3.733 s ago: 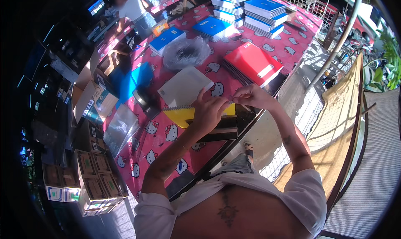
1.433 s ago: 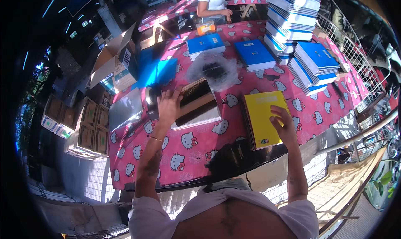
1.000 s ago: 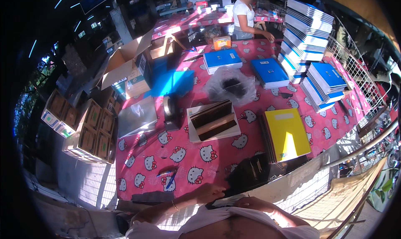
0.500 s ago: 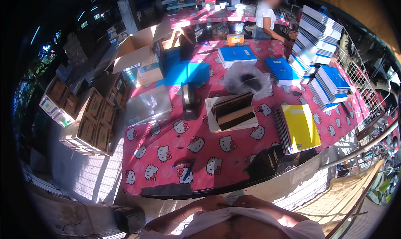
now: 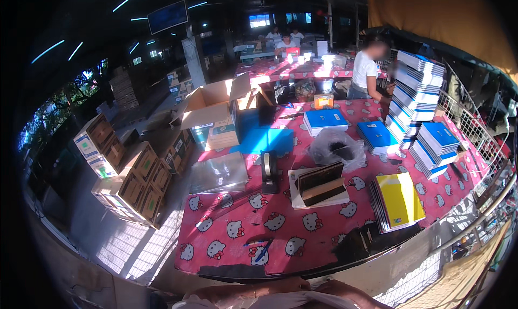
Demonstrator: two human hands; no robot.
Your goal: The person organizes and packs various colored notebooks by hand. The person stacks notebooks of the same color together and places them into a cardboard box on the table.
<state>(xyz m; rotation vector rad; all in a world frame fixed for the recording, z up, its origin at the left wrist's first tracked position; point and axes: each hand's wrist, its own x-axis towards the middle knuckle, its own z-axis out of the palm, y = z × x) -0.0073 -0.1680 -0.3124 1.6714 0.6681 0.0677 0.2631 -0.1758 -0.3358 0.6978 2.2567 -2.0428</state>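
My left hand (image 5: pixel 290 284) and my right hand (image 5: pixel 330 287) are low at the bottom edge, close together in front of my body, just off the table's near edge. Their fingers are hidden, so what they hold does not show. Nearest to them on the pink patterned tablecloth (image 5: pixel 226 247) lie a blue pen (image 5: pixel 263 250) and another slim pen-like item. To the right sits a stack of spiral notebooks with a yellow cover (image 5: pixel 398 201). A dark block-like holder (image 5: pixel 322 185) rests on white sheets in the middle, with a black tape dispenser (image 5: pixel 268 174) left of it.
An open cardboard box (image 5: pixel 216 131) stands at the back left, near clear plastic sheets (image 5: pixel 220 174). Crumpled plastic (image 5: pixel 337 150) lies mid-table. Tall stacks of blue notebooks (image 5: pixel 415 93) rise at the right, beside a person (image 5: pixel 365 71). Cartons (image 5: pixel 132 179) are piled on the left floor.
My view has tilted up and turned slightly left, so the table sits lower and further right in the picture. My hands stay together near my body, now less visible.
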